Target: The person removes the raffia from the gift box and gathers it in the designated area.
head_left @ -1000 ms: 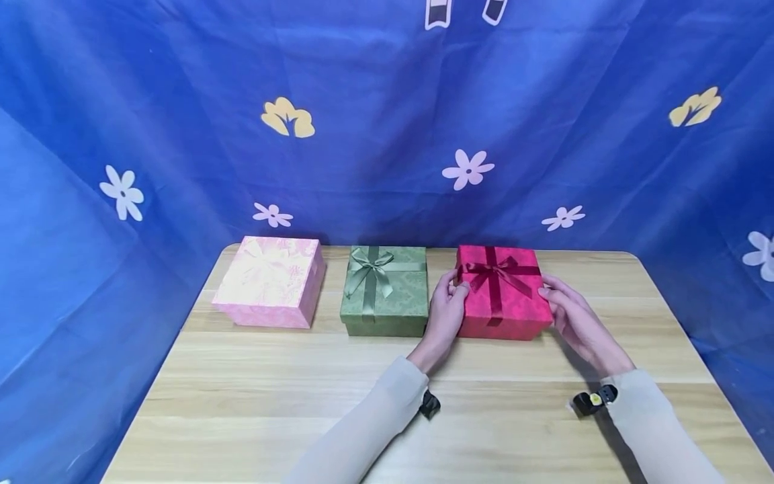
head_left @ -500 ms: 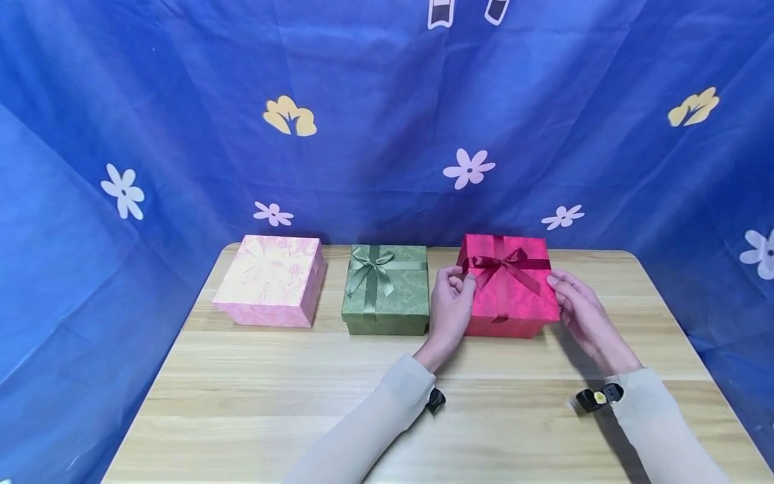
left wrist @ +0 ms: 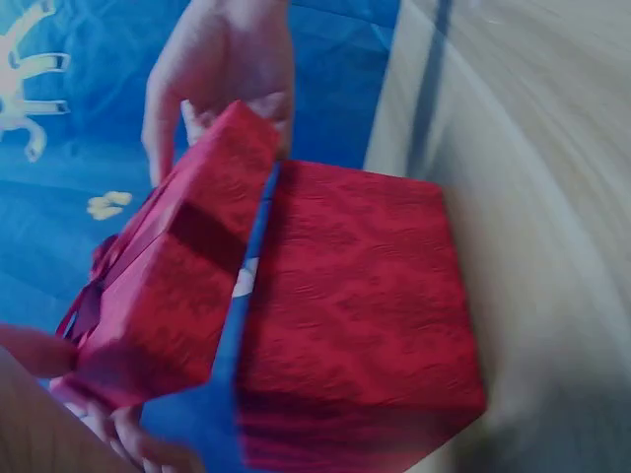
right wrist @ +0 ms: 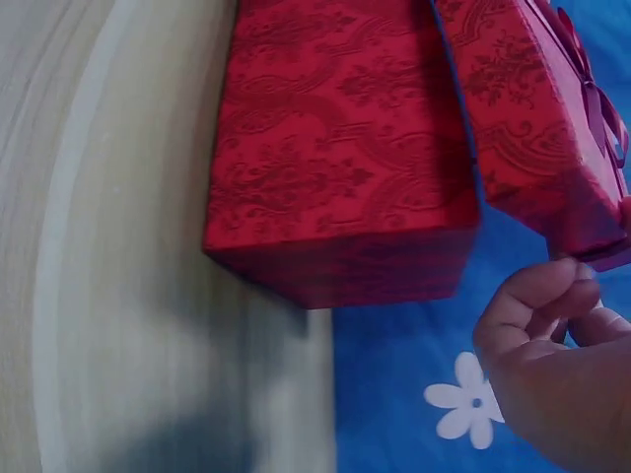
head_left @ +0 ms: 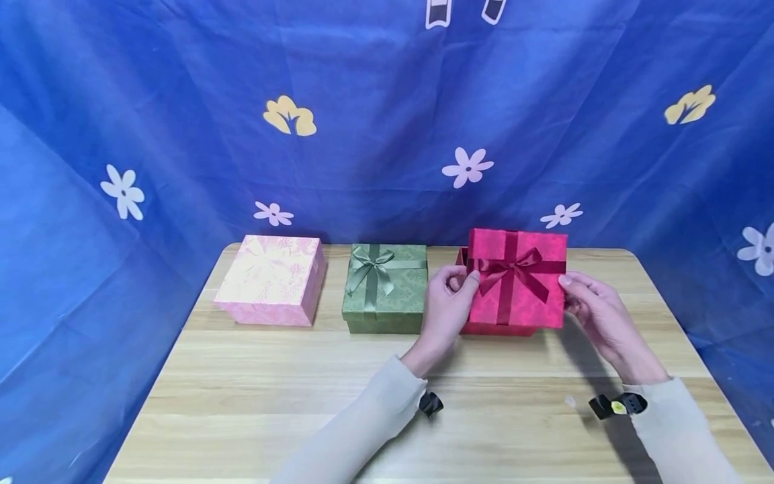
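A blue cloth point(head_left: 375, 134) printed with flowers hung behind a wood-grain bench point(head_left: 242, 390). Along the back of that bench stood a pink box point(head_left: 266, 279) at left, a green box point(head_left: 399, 306) in the middle, and at right a red box base point(right wrist: 335, 148), resting on the surface.

Above the base hung its red lid point(head_left: 523, 302), raised off it and shifted to the right, so that a sliver of the base's dark inside showed at the left. The left wrist view showed blue through the gap between them.

The left hand point(head_left: 444, 302) pinched the lid's left edge, the right hand point(head_left: 605, 323) its right edge, each with a thumb at the top.

The lid looked like stiff card under embossed paper: probably light, not very slippery, its corners likely to dent if squeezed hard. Opposite sides, about midway along, seemed the right hold, keeping it level without bending the walls.

The dark red bow point(head_left: 514, 267) on top looked soft and easily crushed, a poor thing to lift by.
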`<state>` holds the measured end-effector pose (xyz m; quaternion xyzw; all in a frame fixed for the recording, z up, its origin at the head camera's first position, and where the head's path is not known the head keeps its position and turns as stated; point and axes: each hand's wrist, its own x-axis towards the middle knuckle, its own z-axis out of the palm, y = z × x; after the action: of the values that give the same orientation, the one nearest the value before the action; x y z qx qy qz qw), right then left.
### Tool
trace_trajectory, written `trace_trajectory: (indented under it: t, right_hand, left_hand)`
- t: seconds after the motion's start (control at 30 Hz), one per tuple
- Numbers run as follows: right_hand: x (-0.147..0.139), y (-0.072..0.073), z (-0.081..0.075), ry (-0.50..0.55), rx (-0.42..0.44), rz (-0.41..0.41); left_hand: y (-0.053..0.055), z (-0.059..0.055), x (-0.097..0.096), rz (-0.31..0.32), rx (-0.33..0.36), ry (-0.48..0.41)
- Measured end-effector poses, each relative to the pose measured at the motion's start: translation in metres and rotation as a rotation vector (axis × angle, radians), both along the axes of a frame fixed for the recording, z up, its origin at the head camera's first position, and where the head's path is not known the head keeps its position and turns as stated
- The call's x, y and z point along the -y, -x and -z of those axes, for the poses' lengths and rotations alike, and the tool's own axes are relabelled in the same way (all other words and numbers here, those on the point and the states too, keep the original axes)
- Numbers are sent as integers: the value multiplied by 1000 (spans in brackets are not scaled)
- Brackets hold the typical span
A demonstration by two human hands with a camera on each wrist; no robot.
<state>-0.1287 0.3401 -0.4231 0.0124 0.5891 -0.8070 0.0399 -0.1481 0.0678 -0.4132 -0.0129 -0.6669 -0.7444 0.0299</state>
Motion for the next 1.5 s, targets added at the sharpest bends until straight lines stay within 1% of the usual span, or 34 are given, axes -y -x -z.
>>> trace_trajectory:
  t: [0.07,0.17,0.23,0.3,0.37,0.5,0.57,0.63,0.7,0.73,0.8,0.93,1.0,1.07,1.17,1.23,1.4,1.5]
  right_hand:
    - [-1,-4,-5,-17,-26,-13]
    - [-3,-11,-11,-45,-66,-28]
    - [-5,-16,-15,-57,-88,-43]
    - [-5,-20,-19,-70,-103,-56]
    - [-5,-24,-22,-100,-113,-71]
    - [-4,-32,-27,-200,-167,-87]
    - [-4,-36,-28,-241,-206,-98]
    - [-5,-42,-28,-246,-249,-117]
    - [-7,-47,-27,-234,-291,-149]
    - [-8,-50,-27,-202,-315,-169]
    - [-10,-54,-24,-102,-369,-219]
    - [-12,-59,-18,79,-452,-311]
    - [-12,-63,-15,97,-461,-332]
    - [-14,-69,-11,64,-439,-338]
    - [-15,-81,-6,-44,-370,-319]
    - [-16,-90,-2,-111,-339,-313]
    - [-15,-106,8,-224,-334,-337]
    - [-13,-112,13,-325,-313,-322]
  left_hand:
    - [-5,-9,5,59,23,-38]
    - [-10,-18,14,169,56,-107]
    - [-12,-23,19,232,69,-125]
    - [-15,-27,24,279,73,-125]
    - [-17,-30,28,303,77,-109]
    - [-21,-35,35,318,84,-103]
    - [-24,-37,37,319,79,-116]
    - [-27,-38,40,334,68,-156]
    - [-32,-39,41,352,52,-198]
    - [-34,-40,42,361,47,-216]
    - [-39,-40,44,380,34,-233]
    - [-49,-37,48,407,17,-195]
    - [-54,-33,50,419,18,-163]
    - [-59,-27,51,433,22,-124]
    - [-68,-19,54,459,19,-88]
    - [-74,-14,55,479,2,-64]
    - [-85,-3,60,522,-36,-31]
    - [-89,5,64,548,-42,-10]
